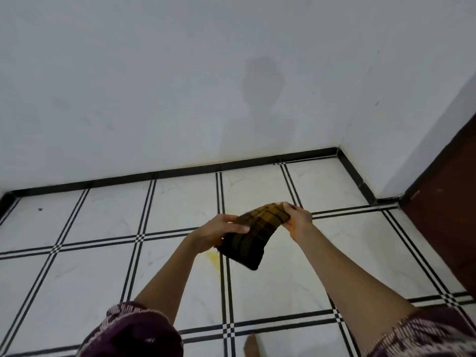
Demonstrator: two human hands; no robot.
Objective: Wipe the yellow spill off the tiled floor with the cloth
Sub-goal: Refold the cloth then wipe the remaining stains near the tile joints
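A folded cloth (253, 233), checked in dark brown and mustard yellow, hangs in the air above the floor. My left hand (219, 231) grips its left edge and my right hand (298, 220) pinches its upper right corner. Below the cloth, a small yellow spill (213, 258) lies on the white tiled floor (283, 279), right beside a black grout line. The hanging cloth covers part of the spill area.
White walls (180, 86) meet the floor at a black skirting (180, 173), with a corner at the far right. A dark brown door or panel (445, 215) stands on the right. A bare toe (251, 343) shows at the bottom edge.
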